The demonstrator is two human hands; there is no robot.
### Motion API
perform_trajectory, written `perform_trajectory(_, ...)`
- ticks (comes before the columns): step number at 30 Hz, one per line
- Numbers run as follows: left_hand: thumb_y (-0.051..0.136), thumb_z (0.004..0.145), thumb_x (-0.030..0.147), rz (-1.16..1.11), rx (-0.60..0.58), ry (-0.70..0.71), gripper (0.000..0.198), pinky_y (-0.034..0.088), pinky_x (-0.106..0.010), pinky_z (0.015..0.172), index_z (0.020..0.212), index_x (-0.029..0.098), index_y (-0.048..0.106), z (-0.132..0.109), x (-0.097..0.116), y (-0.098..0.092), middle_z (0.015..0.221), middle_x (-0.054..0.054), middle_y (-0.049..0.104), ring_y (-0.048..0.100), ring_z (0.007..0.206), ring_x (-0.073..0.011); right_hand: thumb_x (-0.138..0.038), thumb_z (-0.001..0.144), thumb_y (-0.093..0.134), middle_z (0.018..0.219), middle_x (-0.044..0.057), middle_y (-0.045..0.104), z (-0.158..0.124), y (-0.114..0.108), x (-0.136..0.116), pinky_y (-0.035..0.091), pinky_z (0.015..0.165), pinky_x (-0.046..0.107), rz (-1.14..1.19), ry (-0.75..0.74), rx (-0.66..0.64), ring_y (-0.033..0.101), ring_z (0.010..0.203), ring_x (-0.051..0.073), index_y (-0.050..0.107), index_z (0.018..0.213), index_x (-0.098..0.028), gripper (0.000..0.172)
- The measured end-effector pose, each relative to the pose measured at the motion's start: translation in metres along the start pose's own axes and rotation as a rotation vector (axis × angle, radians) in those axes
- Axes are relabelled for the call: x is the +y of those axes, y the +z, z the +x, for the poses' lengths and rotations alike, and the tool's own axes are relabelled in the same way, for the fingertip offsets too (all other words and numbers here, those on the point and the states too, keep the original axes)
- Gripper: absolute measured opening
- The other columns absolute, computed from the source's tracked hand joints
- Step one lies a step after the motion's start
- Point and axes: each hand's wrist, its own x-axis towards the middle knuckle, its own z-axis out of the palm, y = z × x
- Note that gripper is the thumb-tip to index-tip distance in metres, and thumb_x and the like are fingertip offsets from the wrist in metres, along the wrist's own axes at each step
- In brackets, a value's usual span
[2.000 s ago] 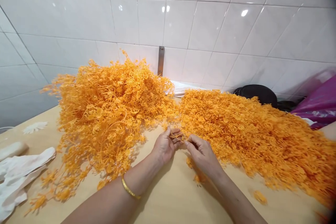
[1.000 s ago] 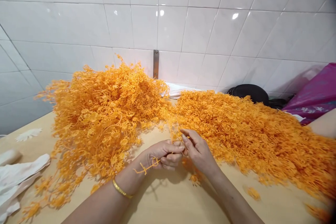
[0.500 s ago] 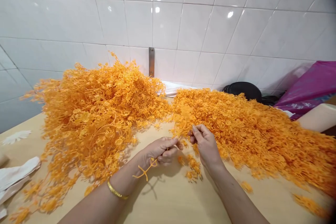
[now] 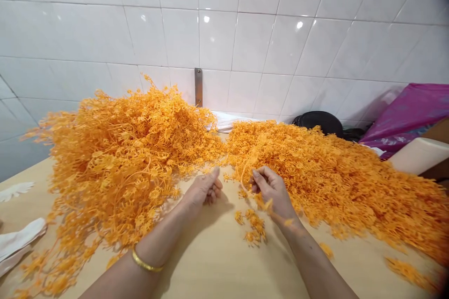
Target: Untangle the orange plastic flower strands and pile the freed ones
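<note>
My right hand (image 4: pixel 271 189) is closed in a pinch at an orange plastic flower stem (image 4: pixel 244 182). The stem curves past the fingertips, and its blurred lower end crosses in front of my right wrist. My left hand (image 4: pixel 206 187) is apart from it, fingers curled and thumb on top, with nothing visible in them. Below and between the hands, a small cluster of loose orange flower pieces (image 4: pixel 254 226) lies on the table (image 4: pixel 217 261). A tall heap of branched orange stems (image 4: pixel 129 154) rises on the left, and a lower heap of orange flower pieces (image 4: pixel 336 177) spreads on the right.
A white tiled wall (image 4: pixel 217 37) with a metal bracket (image 4: pixel 199 86) stands behind. White gloves (image 4: pixel 21 240) lie at the left edge. A black case (image 4: pixel 319 122), a purple bag (image 4: pixel 403 112) and a pale roll (image 4: pixel 423 155) sit at the back right.
My left hand has let go of the stem and moved slightly left and up. The stem's lower end has swung from the left over to my right wrist. The view has shifted slightly.
</note>
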Motion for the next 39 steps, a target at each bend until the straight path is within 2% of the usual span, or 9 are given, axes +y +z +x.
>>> perform_trajectory(3, 0.051, 0.065, 0.052, -0.123, 0.181, 0.180, 0.039, 0.032, -0.018, 0.041, 0.063, 0.013, 0.056, 0.006, -0.003, -0.001, 0.053, -0.002, 0.053, 0.044, 0.042, -0.0054, -0.035, 0.079, 0.041, 0.056, -0.003, 0.041, -0.003, 0.002, -0.003, 0.032, 0.049, 0.021, -0.132, -0.070, -0.029, 0.042, 0.052, 0.009, 0.040, 0.063, -0.018, 0.023)
perform_trajectory(7, 0.055, 0.066, 0.045, -0.159, 0.151, 0.261, 0.033, 0.038, -0.020, 0.052, 0.067, 0.013, 0.059, 0.003, -0.003, 0.005, 0.065, -0.004, 0.057, 0.052, 0.057, -0.0090, -0.026, 0.081, 0.035, 0.055, -0.003, 0.041, -0.011, 0.012, -0.003, 0.028, 0.048, 0.021, -0.330, -0.203, -0.240, 0.038, 0.051, 0.009, 0.040, 0.063, -0.018, 0.020)
perform_trajectory(12, 0.063, 0.061, 0.034, -0.114, 0.086, 0.139, 0.022, 0.035, -0.021, 0.047, 0.061, 0.012, 0.058, 0.000, -0.004, 0.010, 0.050, 0.000, 0.050, 0.044, 0.044, -0.0069, -0.018, 0.078, 0.037, 0.062, -0.001, 0.045, -0.017, 0.026, 0.006, 0.028, 0.053, 0.022, -0.533, -0.332, -0.358, 0.039, 0.057, 0.010, 0.039, 0.063, -0.018, 0.015)
perform_trajectory(19, 0.063, 0.061, 0.022, -0.284, 0.083, 0.105, 0.013, 0.036, -0.020, 0.047, 0.060, 0.011, 0.056, 0.008, -0.010, 0.002, 0.054, -0.001, 0.053, 0.046, 0.045, -0.0067, -0.024, 0.079, 0.037, 0.057, -0.002, 0.045, -0.015, 0.024, 0.008, 0.028, 0.050, 0.022, -0.494, -0.226, -0.319, 0.039, 0.052, 0.010, 0.043, 0.066, -0.018, 0.016)
perform_trajectory(21, 0.062, 0.062, 0.021, -0.331, 0.071, 0.107, 0.013, 0.036, -0.020, 0.047, 0.060, 0.011, 0.055, 0.009, -0.011, 0.001, 0.054, -0.001, 0.052, 0.046, 0.045, -0.0064, -0.029, 0.078, 0.041, 0.059, -0.002, 0.046, -0.015, 0.024, 0.007, 0.030, 0.049, 0.022, -0.430, -0.188, -0.318, 0.040, 0.052, 0.009, 0.046, 0.075, -0.018, 0.014)
perform_trajectory(25, 0.061, 0.064, 0.019, -0.321, 0.050, 0.099, 0.010, 0.036, -0.019, 0.047, 0.063, 0.011, 0.055, 0.008, -0.011, 0.002, 0.055, -0.001, 0.053, 0.047, 0.047, -0.0066, -0.034, 0.072, 0.050, 0.069, 0.000, 0.051, -0.016, 0.029, 0.006, 0.034, 0.052, 0.023, -0.338, -0.155, -0.314, 0.044, 0.057, 0.011, 0.050, 0.091, -0.018, 0.025)
perform_trajectory(28, 0.060, 0.065, 0.019, -0.340, 0.022, 0.099, 0.009, 0.037, -0.019, 0.048, 0.064, 0.011, 0.055, 0.007, -0.012, 0.003, 0.056, -0.001, 0.053, 0.049, 0.049, -0.0075, -0.030, 0.071, 0.052, 0.073, 0.001, 0.051, -0.017, 0.033, 0.007, 0.034, 0.057, 0.024, -0.361, -0.197, -0.330, 0.046, 0.065, 0.013, 0.053, 0.086, -0.018, 0.019)
perform_trajectory(33, 0.059, 0.066, 0.018, -0.433, -0.041, 0.112, 0.009, 0.037, -0.020, 0.048, 0.064, 0.011, 0.054, 0.008, -0.014, 0.004, 0.056, 0.000, 0.052, 0.050, 0.050, -0.0078, -0.024, 0.073, 0.048, 0.073, 0.001, 0.049, -0.017, 0.036, 0.010, 0.033, 0.057, 0.024, -0.425, -0.195, -0.313, 0.044, 0.063, 0.012, 0.055, 0.084, -0.019, 0.014)
perform_trajectory(39, 0.054, 0.068, 0.012, -0.631, -0.013, 0.015, 0.003, 0.041, -0.022, 0.054, 0.066, 0.011, 0.053, 0.007, -0.011, 0.008, 0.059, -0.002, 0.056, 0.054, 0.055, -0.0098, -0.021, 0.075, 0.044, 0.069, 0.000, 0.046, -0.017, 0.040, 0.012, 0.031, 0.059, 0.024, -0.446, -0.215, -0.277, 0.043, 0.065, 0.012, 0.049, 0.067, -0.018, 0.010)
